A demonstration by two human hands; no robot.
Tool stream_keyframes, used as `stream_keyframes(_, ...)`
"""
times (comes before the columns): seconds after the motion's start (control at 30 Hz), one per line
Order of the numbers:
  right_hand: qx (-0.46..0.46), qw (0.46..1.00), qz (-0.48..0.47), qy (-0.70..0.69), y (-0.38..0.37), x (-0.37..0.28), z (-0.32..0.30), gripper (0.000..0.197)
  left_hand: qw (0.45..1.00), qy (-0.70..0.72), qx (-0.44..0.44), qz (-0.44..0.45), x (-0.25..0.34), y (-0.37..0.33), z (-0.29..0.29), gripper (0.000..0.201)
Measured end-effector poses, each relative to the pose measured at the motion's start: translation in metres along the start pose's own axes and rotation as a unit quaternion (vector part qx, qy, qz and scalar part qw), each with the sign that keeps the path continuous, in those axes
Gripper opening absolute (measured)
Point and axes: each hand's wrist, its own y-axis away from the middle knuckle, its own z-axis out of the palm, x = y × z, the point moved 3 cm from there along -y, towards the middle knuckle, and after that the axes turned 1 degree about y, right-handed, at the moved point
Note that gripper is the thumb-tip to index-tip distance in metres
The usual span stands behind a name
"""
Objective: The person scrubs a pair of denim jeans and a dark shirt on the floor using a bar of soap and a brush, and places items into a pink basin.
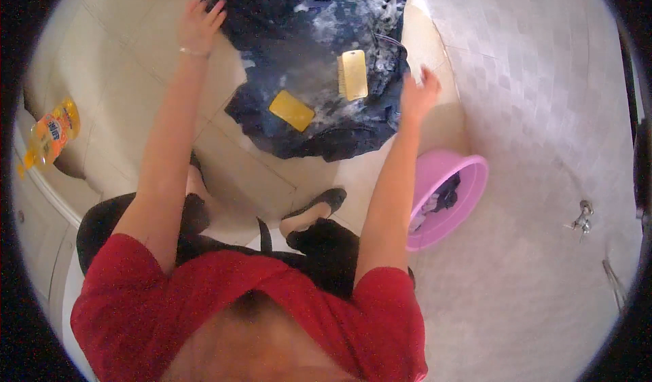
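Dark blue cloth, whitish patches on it, lies spread on the pale tiled floor. Left hand at its far-left edge, fingers loosely spread; grip cannot be told. Right hand at its right edge, fingers part-curled; whether it pinches cloth, cannot tell. Brush and yellow bar rest on top, right and near. Judgement: step is handling the cloth by its edges; best draw both sides evenly, level, lest brush and bar slide off.
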Motion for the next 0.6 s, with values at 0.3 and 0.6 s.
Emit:
stream_keyframes(0.3,-0.122,0.953,0.25,-0.117,0.073,0.141,-0.013,0.034,0.854,-0.405,-0.06,0.322,-0.015,0.052,0.114,0.018)
stream_keyframes(0.6,0.004,0.934,-0.048,-0.353,-0.022,0.01,-0.218,0.034,0.659,-0.447,-0.6,0.078,-0.075,0.187,0.363,0.049)
